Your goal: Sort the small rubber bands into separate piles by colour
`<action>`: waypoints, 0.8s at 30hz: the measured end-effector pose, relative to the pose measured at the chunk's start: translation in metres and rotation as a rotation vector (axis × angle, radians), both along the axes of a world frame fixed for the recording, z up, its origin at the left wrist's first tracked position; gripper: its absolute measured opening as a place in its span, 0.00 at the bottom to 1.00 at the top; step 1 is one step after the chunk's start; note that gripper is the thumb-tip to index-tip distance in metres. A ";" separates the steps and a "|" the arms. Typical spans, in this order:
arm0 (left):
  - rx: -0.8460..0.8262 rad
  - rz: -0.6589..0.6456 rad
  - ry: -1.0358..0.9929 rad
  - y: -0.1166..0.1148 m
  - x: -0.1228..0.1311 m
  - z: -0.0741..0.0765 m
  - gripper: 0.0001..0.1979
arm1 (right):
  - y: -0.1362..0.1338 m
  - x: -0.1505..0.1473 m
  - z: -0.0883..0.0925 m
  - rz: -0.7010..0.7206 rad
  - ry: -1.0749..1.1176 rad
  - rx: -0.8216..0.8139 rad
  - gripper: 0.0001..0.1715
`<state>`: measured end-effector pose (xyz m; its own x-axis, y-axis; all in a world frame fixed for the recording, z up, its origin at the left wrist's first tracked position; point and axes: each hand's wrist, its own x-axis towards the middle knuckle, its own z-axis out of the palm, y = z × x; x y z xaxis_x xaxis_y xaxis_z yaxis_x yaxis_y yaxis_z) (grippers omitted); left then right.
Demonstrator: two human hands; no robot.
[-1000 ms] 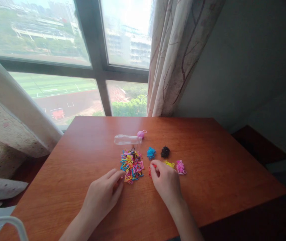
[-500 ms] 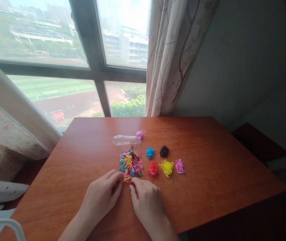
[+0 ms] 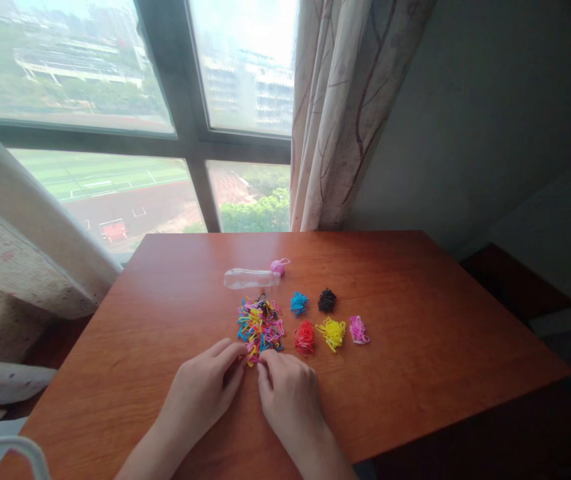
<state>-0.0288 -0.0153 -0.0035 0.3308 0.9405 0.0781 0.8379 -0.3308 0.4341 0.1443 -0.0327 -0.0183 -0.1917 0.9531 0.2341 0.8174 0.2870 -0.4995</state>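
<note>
Fingertips of the left hand and right hand hide the near edge of the mixed pile of bands; any band between them is too small to tell. The bottom edge cuts off both forearms. Buildings outside are blurred.

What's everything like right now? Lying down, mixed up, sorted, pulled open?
Clear bottle, on its side
Pink cap, looks off, beside bottle's mouth
Mixed rubber-band pile, jumbled colours
Blue pile, sorted
Black pile, sorted
Red pile, sorted
Yellow pile, sorted
Pink pile, sorted
Left hand, fingertips at mixed pile, grip unclear
Right hand, likewise
Left curtain, pulled aside
Right curtain, pulled aside
</note>
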 end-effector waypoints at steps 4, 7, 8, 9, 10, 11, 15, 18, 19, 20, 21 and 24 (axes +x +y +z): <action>-0.005 0.000 0.003 0.000 -0.001 0.000 0.12 | -0.002 0.007 0.001 -0.007 0.052 0.011 0.07; 0.006 0.001 -0.004 0.000 0.000 0.001 0.12 | -0.003 0.016 0.001 -0.017 0.091 0.011 0.07; 0.011 -0.001 -0.007 0.000 0.000 0.001 0.12 | -0.004 0.019 0.001 -0.021 0.102 0.013 0.08; 0.018 -0.003 -0.012 0.000 0.000 0.002 0.12 | -0.005 0.022 0.001 -0.025 0.108 0.016 0.08; 0.024 -0.007 -0.017 0.000 0.001 0.002 0.12 | -0.006 0.025 0.001 -0.029 0.111 0.019 0.08; 0.030 -0.010 -0.022 0.000 0.001 0.002 0.12 | -0.006 0.028 0.001 -0.034 0.112 0.022 0.09; 0.041 -0.021 -0.025 0.001 0.001 0.002 0.12 | -0.011 0.035 0.002 -0.039 0.122 0.024 0.10; 0.044 -0.023 -0.019 0.001 0.001 0.001 0.12 | -0.014 0.041 0.002 -0.045 0.147 0.046 0.11; 0.044 -0.022 -0.015 0.001 0.001 0.001 0.12 | -0.015 0.045 0.002 -0.055 0.160 0.056 0.12; 0.042 -0.022 -0.008 0.001 0.000 0.001 0.12 | -0.014 0.050 0.003 -0.070 0.174 0.064 0.12; 0.039 -0.021 -0.001 0.000 0.000 0.001 0.12 | -0.013 0.057 0.004 -0.092 0.191 0.074 0.13; 0.031 -0.018 0.020 -0.001 -0.001 0.001 0.12 | -0.007 0.088 0.005 -0.202 0.216 0.137 0.15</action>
